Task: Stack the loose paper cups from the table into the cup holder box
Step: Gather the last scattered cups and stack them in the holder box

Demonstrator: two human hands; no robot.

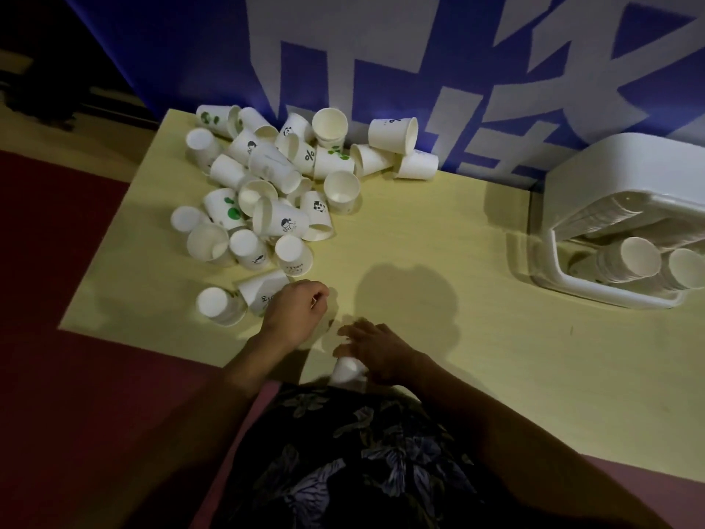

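Several loose white paper cups point(267, 185), some printed with pandas or green dots, lie heaped on the far left of the yellow table point(438, 261). The white cup holder box point(595, 166) stands at the right edge and holds two lying stacks of cups point(633, 261). My left hand point(295, 313) is curled at the near end of the heap. It partly covers a tipped cup point(261, 290), and nothing shows inside its fingers. My right hand point(375, 349) grips a white paper cup point(347, 370) near the table's front edge, just right of my left hand.
A blue banner with large white characters point(381, 70) hangs behind the table. Red floor point(57, 261) lies to the left. An overturned cup point(219, 305) sits close to the front left corner. My dark floral clothing point(343, 463) fills the bottom of the view.
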